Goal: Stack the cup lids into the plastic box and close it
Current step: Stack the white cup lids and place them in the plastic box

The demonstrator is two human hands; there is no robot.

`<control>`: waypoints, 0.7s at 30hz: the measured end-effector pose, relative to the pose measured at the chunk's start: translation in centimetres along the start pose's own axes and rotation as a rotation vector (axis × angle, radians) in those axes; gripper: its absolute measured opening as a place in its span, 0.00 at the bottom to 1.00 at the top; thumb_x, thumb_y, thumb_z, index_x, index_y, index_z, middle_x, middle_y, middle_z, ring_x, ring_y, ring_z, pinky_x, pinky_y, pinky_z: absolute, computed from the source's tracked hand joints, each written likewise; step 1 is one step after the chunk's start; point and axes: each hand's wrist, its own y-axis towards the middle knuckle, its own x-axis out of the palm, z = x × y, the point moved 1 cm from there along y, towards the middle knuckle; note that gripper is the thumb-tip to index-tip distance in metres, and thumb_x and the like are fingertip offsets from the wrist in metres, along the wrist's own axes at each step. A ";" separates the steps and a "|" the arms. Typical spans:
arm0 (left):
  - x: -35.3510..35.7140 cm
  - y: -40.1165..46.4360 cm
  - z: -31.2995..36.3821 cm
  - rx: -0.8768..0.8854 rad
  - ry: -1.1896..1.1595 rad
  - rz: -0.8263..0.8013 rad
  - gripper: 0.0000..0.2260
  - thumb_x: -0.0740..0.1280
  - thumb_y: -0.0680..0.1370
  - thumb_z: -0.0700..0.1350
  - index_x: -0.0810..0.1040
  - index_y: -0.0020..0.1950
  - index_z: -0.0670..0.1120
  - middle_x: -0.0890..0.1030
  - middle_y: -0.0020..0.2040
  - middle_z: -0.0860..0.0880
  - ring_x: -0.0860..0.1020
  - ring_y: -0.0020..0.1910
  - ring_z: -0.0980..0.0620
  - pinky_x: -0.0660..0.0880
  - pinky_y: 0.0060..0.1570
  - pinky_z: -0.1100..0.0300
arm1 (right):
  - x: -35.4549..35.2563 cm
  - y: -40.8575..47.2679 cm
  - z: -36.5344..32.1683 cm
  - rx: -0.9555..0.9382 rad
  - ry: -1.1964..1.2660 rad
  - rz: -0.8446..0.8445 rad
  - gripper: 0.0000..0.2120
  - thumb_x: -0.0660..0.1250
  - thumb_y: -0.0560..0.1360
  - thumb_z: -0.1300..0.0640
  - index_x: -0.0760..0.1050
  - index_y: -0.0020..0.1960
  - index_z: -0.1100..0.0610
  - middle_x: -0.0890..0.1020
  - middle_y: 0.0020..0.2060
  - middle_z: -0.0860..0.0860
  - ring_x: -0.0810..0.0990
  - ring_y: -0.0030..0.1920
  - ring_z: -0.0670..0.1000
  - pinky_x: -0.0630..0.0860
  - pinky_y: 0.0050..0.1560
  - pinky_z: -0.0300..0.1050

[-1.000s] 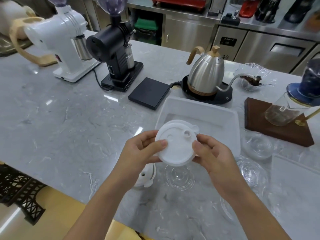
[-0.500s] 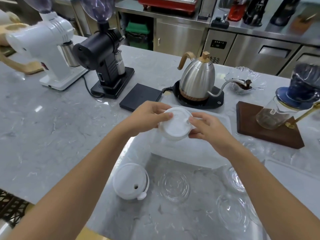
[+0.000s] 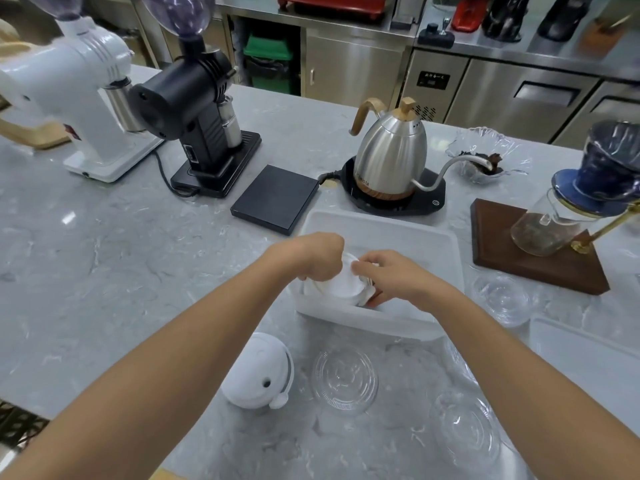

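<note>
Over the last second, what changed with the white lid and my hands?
Both hands, left and right, carried the white lid forward and down into the plastic box's near-left corner, keeping their grip. The other white lid and the clear lids stayed on the counter.

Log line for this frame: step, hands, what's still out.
step: placing white lid in plastic box | left hand, right hand: both holding | outside: other lids

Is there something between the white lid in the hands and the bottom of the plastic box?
Nothing visible. Both hands, left and right, hold the white lid inside the plastic box, whose visible floor is bare.
</note>
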 end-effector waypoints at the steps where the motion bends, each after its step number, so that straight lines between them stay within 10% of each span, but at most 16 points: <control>1: 0.1 0.0 0.1 -0.003 0.009 -0.005 0.13 0.55 0.82 0.41 0.74 0.64 0.43 0.80 0.60 0.41 0.81 0.55 0.40 0.80 0.56 0.47 | 0.2 0.0 0.0 0.005 -0.011 -0.006 0.13 0.64 0.79 0.51 0.77 0.55 0.61 0.83 0.41 0.59 0.85 0.37 0.56 0.85 0.48 0.50; 14: 0.7 -0.2 -0.3 0.037 0.169 0.245 0.16 0.64 0.77 0.35 0.65 0.32 0.44 0.68 0.32 0.47 0.71 0.35 0.46 0.67 0.32 0.56 | 0.9 0.4 0.2 -0.130 -0.294 0.095 0.14 0.66 0.76 0.41 0.83 0.47 0.50 0.72 0.27 0.41 0.69 0.30 0.41 0.66 0.34 0.39; 21: 0.8 -2.4 -1.6 0.126 -0.056 0.469 0.09 0.65 0.78 0.33 0.82 0.52 0.43 0.84 0.56 0.42 0.79 0.52 0.43 0.79 0.56 0.50 | 0.3 -1.0 0.1 -0.152 -0.218 0.241 0.19 0.64 0.77 0.39 0.81 0.58 0.50 0.82 0.48 0.48 0.80 0.47 0.47 0.74 0.46 0.42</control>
